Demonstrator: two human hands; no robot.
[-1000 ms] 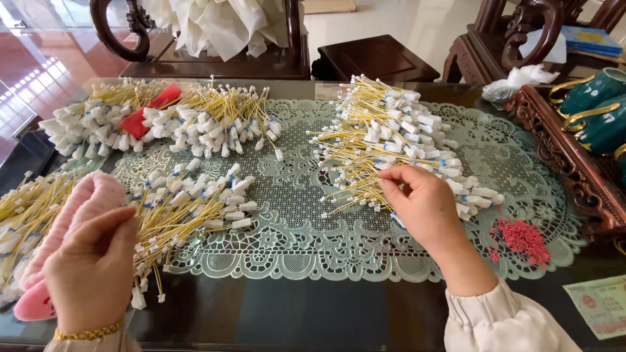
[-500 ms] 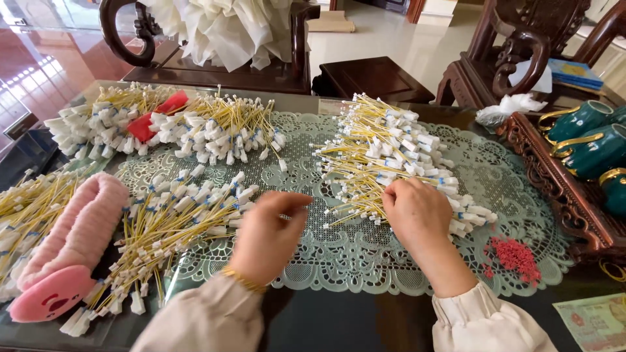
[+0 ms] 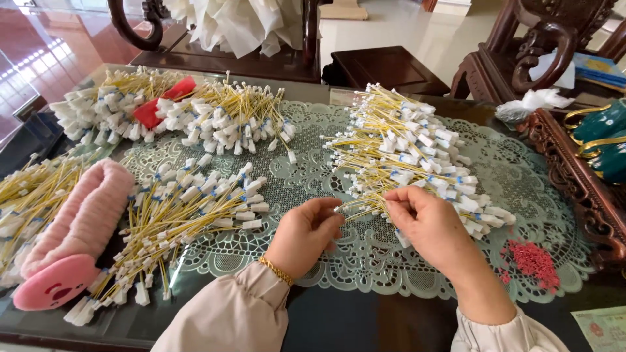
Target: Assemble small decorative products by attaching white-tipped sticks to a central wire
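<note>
Dark glossy tabletop (image 3: pixel 365 326) under a pale green lace mat (image 3: pixel 300 189), with carved dark wooden chairs (image 3: pixel 541 45) behind and a carved wooden tray (image 3: pixel 580 182) at the right edge. Spread over the mat: heaps of thin yellow wires with white plastic plug ends (image 3: pixel 404 150), another heap at the far left around a red patch (image 3: pixel 163 107), one more fanned out near the middle (image 3: pixel 189 215). Left hand (image 3: pixel 303 234) with gold bracelet (image 3: pixel 277 270), fingers curled, thumb and forefinger pinching the near ends of a few yellow wires (image 3: pixel 357 207) at the big right heap's lower edge. Right hand (image 3: pixel 430 228) just beside, fingertips pressed together on the same few strands. Pink fluffy slipper (image 3: pixel 72 234) at the left. Small scatter of red bits (image 3: pixel 535 261) near the right wrist.
</note>
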